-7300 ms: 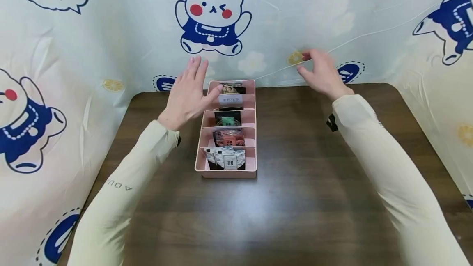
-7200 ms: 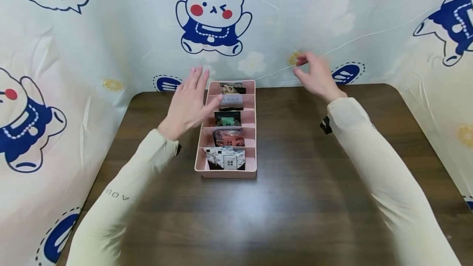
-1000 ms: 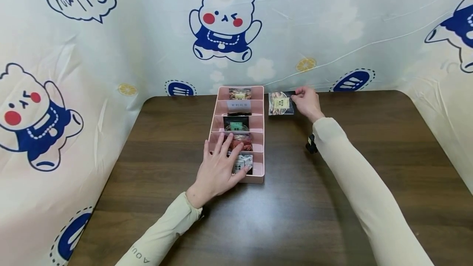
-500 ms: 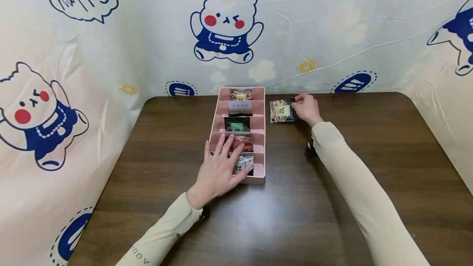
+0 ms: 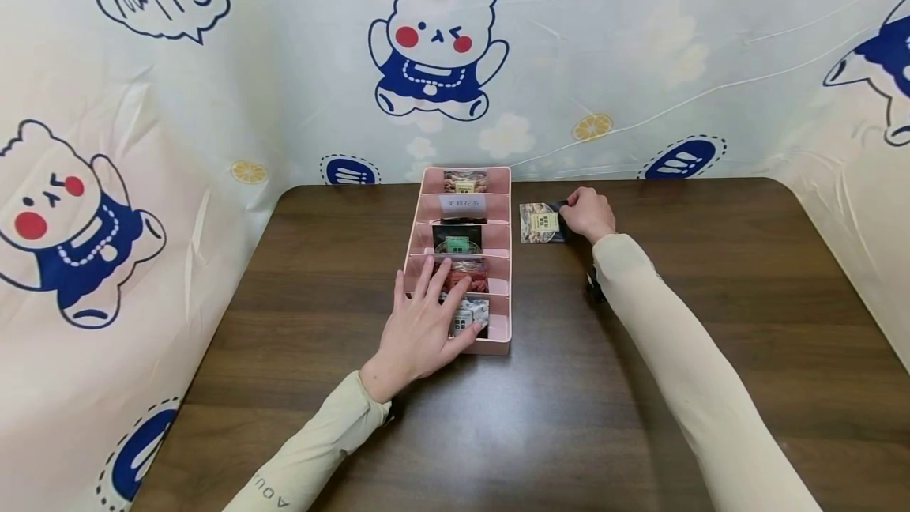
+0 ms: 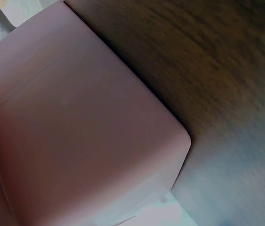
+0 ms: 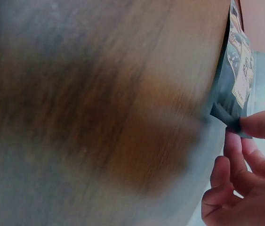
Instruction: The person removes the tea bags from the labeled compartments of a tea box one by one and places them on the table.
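A pink divided box [image 5: 503,275] stands on the table, with small tea packets in its compartments. My left hand [image 5: 414,330] rests over its front two compartments, fingers spread; beneath them show a red packet [image 5: 475,280] and a white packet [image 5: 471,314]. In the left wrist view the box's pink side wall [image 6: 85,113] fills most of the picture. To the right of the box, my right hand [image 5: 590,214] pinches the corner of a dark tea packet [image 5: 542,223] with a yellowish label. The right wrist view shows the thumb [image 7: 261,125] on that packet's dark, bent corner.
Behind the front compartments stand a black packet with a green label [image 5: 457,239], a white paper card with writing [image 5: 462,204], and a packet with a yellow label [image 5: 465,182]. A printed cloth [image 5: 547,38] hangs behind the brown table [image 5: 341,235].
Since seven seconds ago, my left hand has come down onto the box's front, and my right hand has taken hold of the tea packet. Over the last second the packet has moved slightly nearer me.
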The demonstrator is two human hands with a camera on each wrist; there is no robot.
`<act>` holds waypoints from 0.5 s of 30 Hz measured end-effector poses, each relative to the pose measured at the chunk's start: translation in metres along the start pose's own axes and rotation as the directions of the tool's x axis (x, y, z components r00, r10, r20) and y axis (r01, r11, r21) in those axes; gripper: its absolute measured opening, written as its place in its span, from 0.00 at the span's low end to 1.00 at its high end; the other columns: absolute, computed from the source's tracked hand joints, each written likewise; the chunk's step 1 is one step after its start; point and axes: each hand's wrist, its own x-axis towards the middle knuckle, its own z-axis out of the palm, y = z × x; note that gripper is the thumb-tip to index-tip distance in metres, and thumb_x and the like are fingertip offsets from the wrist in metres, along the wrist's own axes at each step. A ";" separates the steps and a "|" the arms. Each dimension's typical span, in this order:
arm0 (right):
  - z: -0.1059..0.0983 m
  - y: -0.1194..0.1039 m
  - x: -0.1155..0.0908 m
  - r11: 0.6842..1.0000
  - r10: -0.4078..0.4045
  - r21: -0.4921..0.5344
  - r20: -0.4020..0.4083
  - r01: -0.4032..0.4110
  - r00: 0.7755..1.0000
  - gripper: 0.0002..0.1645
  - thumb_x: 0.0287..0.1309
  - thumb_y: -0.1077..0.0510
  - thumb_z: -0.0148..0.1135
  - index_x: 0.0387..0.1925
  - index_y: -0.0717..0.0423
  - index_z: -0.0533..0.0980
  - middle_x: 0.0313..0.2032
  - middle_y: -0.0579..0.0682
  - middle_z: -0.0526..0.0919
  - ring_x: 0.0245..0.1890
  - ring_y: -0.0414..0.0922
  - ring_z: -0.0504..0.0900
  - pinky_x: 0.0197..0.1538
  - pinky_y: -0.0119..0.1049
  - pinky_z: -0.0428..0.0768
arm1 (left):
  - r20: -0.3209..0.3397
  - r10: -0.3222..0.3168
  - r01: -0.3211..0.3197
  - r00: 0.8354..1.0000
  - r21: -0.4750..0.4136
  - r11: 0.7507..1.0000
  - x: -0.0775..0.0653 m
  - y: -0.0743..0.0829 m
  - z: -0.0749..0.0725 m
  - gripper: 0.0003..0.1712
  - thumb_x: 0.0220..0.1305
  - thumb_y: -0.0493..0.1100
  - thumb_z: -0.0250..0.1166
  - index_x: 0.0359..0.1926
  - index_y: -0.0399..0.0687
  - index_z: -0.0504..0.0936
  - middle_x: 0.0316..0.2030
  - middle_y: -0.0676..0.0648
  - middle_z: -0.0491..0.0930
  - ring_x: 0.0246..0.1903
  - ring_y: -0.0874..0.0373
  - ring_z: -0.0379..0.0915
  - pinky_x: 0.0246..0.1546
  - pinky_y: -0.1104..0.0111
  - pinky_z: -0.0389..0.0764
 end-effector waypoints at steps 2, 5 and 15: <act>0.000 0.000 0.001 1.000 0.009 -0.004 0.007 -0.009 1.000 0.18 0.63 0.52 0.50 0.48 0.59 0.72 0.50 0.62 0.77 0.48 0.58 0.76 0.49 0.53 0.74 | 0.000 0.000 0.000 1.000 -0.002 1.000 0.000 0.000 0.000 0.40 0.63 0.74 0.44 0.68 0.59 0.68 0.72 0.41 0.59 0.74 0.40 0.48 0.63 0.31 0.49; 0.001 0.000 0.001 1.000 0.017 -0.010 0.019 -0.017 1.000 0.19 0.63 0.52 0.50 0.49 0.60 0.72 0.52 0.62 0.76 0.49 0.58 0.75 0.51 0.53 0.74 | -0.001 -0.003 0.003 1.000 -0.011 1.000 0.000 0.000 0.000 0.40 0.63 0.74 0.44 0.67 0.59 0.68 0.72 0.41 0.59 0.74 0.41 0.48 0.64 0.31 0.48; 0.000 0.000 0.001 0.997 0.051 -0.056 0.046 -0.049 0.998 0.24 0.64 0.49 0.49 0.54 0.60 0.73 0.56 0.63 0.76 0.54 0.60 0.75 0.55 0.55 0.73 | -0.008 0.000 0.000 1.000 -0.015 1.000 0.001 0.000 0.000 0.40 0.63 0.73 0.45 0.67 0.59 0.69 0.72 0.41 0.59 0.74 0.40 0.48 0.64 0.31 0.47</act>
